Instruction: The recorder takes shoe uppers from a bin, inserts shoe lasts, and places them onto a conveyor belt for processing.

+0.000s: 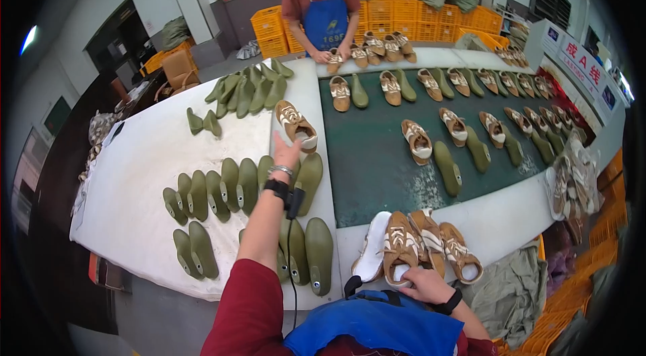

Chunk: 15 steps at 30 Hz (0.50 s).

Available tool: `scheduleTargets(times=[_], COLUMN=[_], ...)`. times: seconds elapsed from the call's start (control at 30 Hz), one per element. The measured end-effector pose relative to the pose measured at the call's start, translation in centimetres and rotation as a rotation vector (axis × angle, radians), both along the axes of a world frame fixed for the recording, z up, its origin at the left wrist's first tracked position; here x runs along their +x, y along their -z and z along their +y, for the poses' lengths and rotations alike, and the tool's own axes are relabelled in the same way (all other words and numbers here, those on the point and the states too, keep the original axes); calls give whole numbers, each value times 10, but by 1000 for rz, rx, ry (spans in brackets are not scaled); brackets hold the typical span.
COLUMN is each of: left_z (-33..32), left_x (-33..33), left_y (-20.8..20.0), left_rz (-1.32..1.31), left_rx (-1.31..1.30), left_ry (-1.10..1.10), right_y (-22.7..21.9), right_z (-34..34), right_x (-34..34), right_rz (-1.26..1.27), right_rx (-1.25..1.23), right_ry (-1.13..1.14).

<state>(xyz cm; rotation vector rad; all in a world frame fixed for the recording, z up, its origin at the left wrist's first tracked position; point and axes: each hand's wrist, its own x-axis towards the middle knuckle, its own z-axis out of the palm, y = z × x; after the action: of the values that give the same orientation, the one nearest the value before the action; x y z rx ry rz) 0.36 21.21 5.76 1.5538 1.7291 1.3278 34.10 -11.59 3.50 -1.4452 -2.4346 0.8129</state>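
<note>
My left hand [287,153] reaches forward over the white table and grips a brown-and-white sneaker [295,126] near its heel. Below that arm, green shoe lasts [229,183] stand in rows. Close to my body, my right hand [429,287] has its fingers closed at the heel of another brown sneaker [402,243], where something white shows inside. Two more brown sneakers, one at the right end [460,252], lie beside it. A white insole-shaped piece [371,248] leans at its left. My fingertips are partly hidden at both shoes.
A green conveyor belt [377,184] on the right carries sneakers paired with green lasts. More lasts [249,90] cluster at the table's far side. Across the table, a co-worker in a blue apron [326,23] handles a shoe. Orange crates [397,16] line the back.
</note>
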Motion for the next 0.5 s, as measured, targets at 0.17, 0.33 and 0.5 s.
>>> scheduleTargets(times=[0.17, 0.33, 0.5], left_z=[-121, -209, -214], left_x=[102, 130, 122], left_y=[3, 0, -18], left_rz=[248, 551, 459], left_rx=[-79, -5, 215], left_ry=[784, 842, 709], right_y=[-27, -40, -54], right_z=[14, 23, 37], right_x=[-12, -35, -37], right_rz=[215, 263, 682], right_rx=[0, 200, 132], right_ry=[151, 113, 61])
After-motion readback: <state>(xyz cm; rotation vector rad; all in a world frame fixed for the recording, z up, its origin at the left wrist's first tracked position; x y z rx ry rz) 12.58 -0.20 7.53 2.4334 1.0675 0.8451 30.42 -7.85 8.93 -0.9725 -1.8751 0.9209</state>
